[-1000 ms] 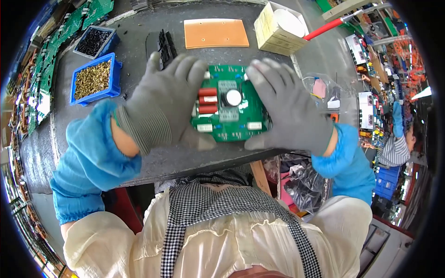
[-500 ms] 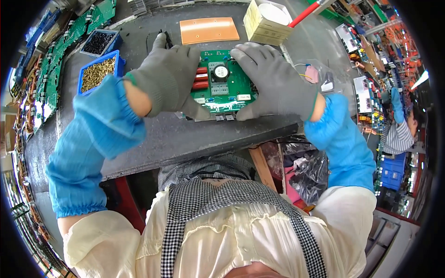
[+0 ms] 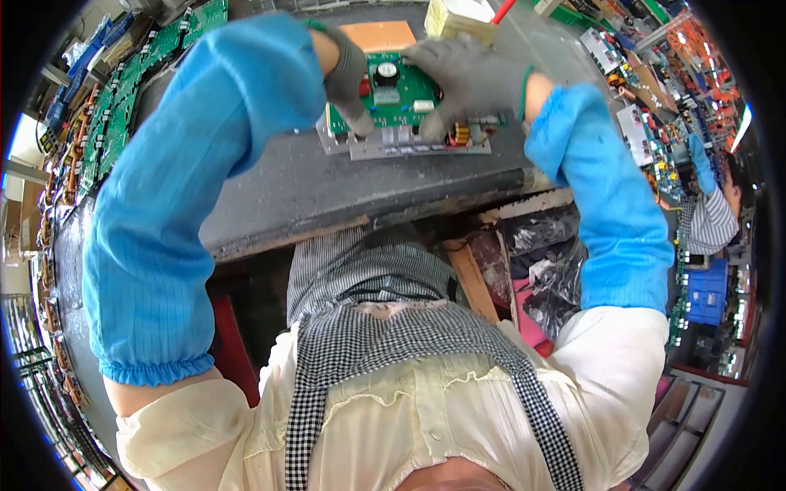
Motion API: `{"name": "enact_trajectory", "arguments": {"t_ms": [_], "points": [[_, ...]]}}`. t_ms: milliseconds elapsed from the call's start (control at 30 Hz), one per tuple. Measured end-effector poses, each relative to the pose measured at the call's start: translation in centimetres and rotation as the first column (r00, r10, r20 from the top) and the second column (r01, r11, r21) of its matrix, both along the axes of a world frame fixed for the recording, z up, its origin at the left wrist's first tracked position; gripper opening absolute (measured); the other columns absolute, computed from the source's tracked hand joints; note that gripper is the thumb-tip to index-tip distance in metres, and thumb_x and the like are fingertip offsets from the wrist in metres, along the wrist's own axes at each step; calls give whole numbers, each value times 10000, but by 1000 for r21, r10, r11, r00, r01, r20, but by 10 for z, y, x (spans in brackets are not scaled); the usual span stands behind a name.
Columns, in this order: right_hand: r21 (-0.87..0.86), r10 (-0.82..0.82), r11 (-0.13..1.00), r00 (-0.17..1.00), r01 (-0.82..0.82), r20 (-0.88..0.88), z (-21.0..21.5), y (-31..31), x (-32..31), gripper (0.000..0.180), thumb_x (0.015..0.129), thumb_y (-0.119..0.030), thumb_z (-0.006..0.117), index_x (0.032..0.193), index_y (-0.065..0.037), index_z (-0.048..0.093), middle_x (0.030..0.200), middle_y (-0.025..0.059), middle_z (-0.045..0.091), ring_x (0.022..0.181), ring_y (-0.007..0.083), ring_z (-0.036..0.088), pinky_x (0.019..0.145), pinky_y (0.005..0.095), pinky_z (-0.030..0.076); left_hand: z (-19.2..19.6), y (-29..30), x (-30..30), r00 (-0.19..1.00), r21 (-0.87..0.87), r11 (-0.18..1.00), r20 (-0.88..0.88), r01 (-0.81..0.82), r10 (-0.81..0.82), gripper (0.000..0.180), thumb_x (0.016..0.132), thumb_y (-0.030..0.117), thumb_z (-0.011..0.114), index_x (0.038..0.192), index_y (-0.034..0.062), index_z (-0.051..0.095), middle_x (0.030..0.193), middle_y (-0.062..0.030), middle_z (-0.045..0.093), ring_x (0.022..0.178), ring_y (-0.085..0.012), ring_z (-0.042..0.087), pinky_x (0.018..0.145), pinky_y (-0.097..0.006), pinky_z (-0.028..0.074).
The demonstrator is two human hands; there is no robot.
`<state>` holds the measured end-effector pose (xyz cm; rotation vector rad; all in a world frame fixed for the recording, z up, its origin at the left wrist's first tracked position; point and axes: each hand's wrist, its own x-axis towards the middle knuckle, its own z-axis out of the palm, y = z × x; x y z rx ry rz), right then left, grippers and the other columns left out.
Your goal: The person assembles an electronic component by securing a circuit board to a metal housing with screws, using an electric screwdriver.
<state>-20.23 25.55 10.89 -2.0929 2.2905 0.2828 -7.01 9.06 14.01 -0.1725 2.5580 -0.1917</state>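
A green circuit board [image 3: 406, 113] with a black round capacitor [image 3: 386, 74] and a small white block [image 3: 423, 106] is between my two gloved hands. My left hand [image 3: 350, 82] holds its left edge, thumb at the near corner; the sleeve partly hides the fingers. With fingers laid over the right part and thumb at the near edge, my right hand [image 3: 475, 75] grips the other side. Under the board and jutting out toward me is a silvery metal base plate [image 3: 368, 150], with a copper coil [image 3: 463, 134] at its right. Whether board and plate touch is unclear.
Beyond the board lie an orange-brown sheet [image 3: 381, 35] and an open cream box [image 3: 460, 20]. Green circuit boards [image 3: 123, 102] line the left side. More assemblies stand at the right, near another person's striped sleeve [image 3: 709, 222]. The dark table's front edge [image 3: 311, 227] is close to me.
Both hands and the board have moved away from me. The metal plate and coil now show in front of it. My left sleeve rose and now covers the blue bins; the view shifted slightly.
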Motion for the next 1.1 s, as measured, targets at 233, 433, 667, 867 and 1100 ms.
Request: {"name": "enact_trajectory", "arguments": {"t_ms": [233,433,667,867,1100], "points": [[82,-163,984,985,158,57,71,-22,33,1156,817,-593,797,1629,-35,192,1690,178,221,1558,370,199,1257,502,232,5,16,-7,988,-122,987,101,-102,115,819,684,602,886,1195,-8,695,1002,-156,757,897,-297,750,810,-394,593],[178,-163,977,946,116,280,56,-10,40,1007,857,-485,808,1607,-67,282,1624,172,371,1469,366,392,1185,518,366,1,17,-24,989,-89,996,148,-7,20,799,712,576,890,1276,56,665,1034,-137,749,911,-267,729,773,-381,602],[56,-258,966,931,252,259,68,6,73,945,837,-382,840,1575,-80,333,1553,177,456,1401,388,463,1127,522,430,-9,10,-20,995,82,997,102,8,-17,748,724,449,924,1314,94,634,1112,-117,738,964,-264,713,798,-399,593],[-775,271,628,911,78,311,-53,85,106,732,808,-472,798,1390,-87,578,1223,177,674,1029,338,680,894,475,547,-10,3,-25,983,23,994,145,109,-111,847,704,586,887,1328,73,630,1127,-155,728,992,-305,720,812,-408,598],[-734,-91,587,928,343,361,-142,76,166,832,920,-488,695,1519,-8,375,1486,216,484,1335,382,485,1060,532,389,-18,-3,-29,988,109,990,115,92,-104,720,724,493,912,1224,37,667,1049,-142,765,968,-266,731,908,-386,569]]}}
